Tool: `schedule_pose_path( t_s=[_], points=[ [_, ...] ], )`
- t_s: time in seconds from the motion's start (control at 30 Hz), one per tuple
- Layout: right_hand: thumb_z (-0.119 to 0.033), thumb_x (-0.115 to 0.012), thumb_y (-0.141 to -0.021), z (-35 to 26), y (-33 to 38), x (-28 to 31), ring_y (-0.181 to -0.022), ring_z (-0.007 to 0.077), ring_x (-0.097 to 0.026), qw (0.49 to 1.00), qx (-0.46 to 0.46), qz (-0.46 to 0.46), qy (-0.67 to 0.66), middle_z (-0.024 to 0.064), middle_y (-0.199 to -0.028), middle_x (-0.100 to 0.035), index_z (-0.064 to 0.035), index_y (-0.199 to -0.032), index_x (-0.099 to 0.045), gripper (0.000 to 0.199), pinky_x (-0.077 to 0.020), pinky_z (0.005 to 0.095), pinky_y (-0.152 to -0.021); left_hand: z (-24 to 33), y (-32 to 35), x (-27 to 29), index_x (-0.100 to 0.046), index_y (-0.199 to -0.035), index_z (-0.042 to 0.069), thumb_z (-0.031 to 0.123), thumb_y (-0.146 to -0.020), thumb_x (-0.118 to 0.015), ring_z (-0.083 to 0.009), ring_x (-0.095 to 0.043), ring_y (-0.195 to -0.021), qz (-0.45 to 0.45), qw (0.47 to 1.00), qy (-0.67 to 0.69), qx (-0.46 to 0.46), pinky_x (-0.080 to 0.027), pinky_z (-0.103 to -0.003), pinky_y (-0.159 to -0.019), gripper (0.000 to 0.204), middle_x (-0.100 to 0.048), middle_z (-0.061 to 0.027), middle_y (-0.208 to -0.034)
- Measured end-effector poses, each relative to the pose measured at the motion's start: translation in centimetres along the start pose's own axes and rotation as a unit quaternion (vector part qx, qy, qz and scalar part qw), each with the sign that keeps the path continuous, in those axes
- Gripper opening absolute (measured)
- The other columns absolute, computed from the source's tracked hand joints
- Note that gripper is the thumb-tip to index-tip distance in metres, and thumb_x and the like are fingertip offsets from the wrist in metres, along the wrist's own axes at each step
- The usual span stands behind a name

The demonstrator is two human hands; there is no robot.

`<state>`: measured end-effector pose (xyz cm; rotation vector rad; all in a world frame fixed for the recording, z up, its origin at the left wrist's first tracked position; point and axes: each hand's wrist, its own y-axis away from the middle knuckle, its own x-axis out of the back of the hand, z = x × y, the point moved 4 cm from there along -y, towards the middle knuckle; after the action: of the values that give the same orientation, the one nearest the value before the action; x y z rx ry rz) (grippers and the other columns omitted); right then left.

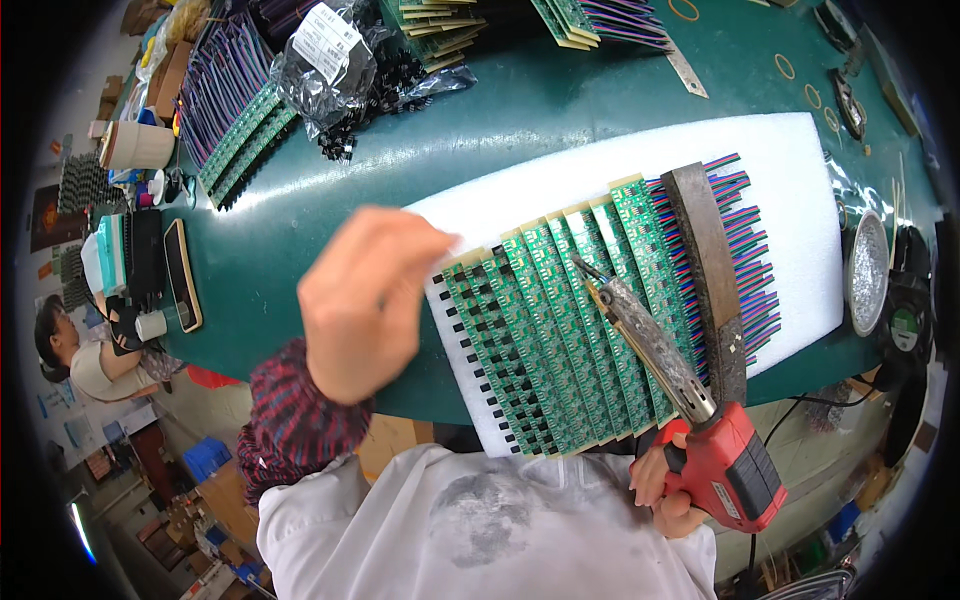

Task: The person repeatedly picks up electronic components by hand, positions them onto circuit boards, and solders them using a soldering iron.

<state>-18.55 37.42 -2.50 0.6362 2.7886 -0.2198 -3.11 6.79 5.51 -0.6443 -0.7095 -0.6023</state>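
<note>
My right hand (668,490) grips a red soldering gun (735,470) by its handle. The gun's long metal barrel and tip reach up and left over a row of green circuit board strips (580,330). My left hand (375,300), blurred, hovers by the upper left corner of the strips with its fingers curled together; whatever they pinch, if anything, is hidden. Small black connectors (484,360) line the leftmost strips. Coloured wires (750,290) run from the right side of the strips, under a dark metal bar (703,240). A white foam sheet (790,150) lies beneath it all.
On the green table (540,100) are a plastic bag of black parts (335,80), wired board strips (245,135), a steel ruler (687,72) and a phone (182,275). A round metal dish (866,272) stands right of the foam. Another person (85,350) sits far left.
</note>
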Motion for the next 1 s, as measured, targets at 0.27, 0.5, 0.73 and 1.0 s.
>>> schedule_pose_path(
  t_s=[0.27, 0.5, 0.73, 1.0],
  points=[
    [-0.053, -0.057, -0.091, -0.3, -0.2, -0.2, -0.042, 0.0125, -0.047, 0.999, 0.022, -0.030, 0.001, -0.0012, -0.055, -0.049, 0.0042, -0.137, -0.031, 0.078, -0.0428, 0.0281, -0.043, 1.9, 1.1, -3.3, -0.065, -0.088, -0.002, -0.011, -0.071, -0.073, -0.0250, -0.065, -0.069, 0.018, 0.995, 0.053, -0.081, -0.052, -0.030, -0.062, 0.021, -0.066, -0.0132, -0.078],
    [-0.052, -0.057, -0.090, -0.3, 0.0, -0.1, -0.042, 0.0121, -0.048, 1.000, 0.000, -0.026, 0.007, -0.0014, -0.053, -0.048, 0.0050, -0.136, -0.031, 0.078, -0.0429, 0.0279, -0.043, 2.0, 1.8, -3.8, -0.064, -0.091, -0.002, -0.015, -0.068, -0.071, -0.0245, -0.064, -0.069, 0.007, 0.993, -0.009, -0.116, -0.049, -0.030, -0.057, 0.028, -0.066, -0.0134, -0.084],
    [-0.044, -0.064, -0.088, -0.8, -1.0, -2.1, -0.046, 0.0139, -0.052, 0.998, -0.026, 0.045, -0.033, 0.0000, -0.057, -0.052, 0.0057, -0.129, -0.039, 0.070, -0.0462, 0.0293, -0.047, 1.9, 1.8, -3.9, -0.065, -0.091, -0.004, -0.015, -0.064, -0.070, -0.0235, -0.061, -0.065, 0.035, 0.991, 0.005, -0.132, -0.049, -0.032, -0.054, 0.029, -0.064, -0.0123, -0.085],
    [-0.015, -0.068, -0.077, -0.1, -3.6, 1.3, -0.061, 0.0201, -0.063, 0.951, -0.092, -0.294, -0.020, 0.0047, -0.070, -0.064, -0.0027, -0.081, -0.061, 0.014, -0.0567, 0.0336, -0.062, 1.7, 1.7, -3.7, -0.066, -0.089, -0.003, -0.017, -0.064, -0.070, -0.0236, -0.064, -0.068, 0.006, 0.991, -0.001, -0.137, -0.050, -0.029, -0.057, 0.029, -0.067, -0.0132, -0.087]
  ],
)
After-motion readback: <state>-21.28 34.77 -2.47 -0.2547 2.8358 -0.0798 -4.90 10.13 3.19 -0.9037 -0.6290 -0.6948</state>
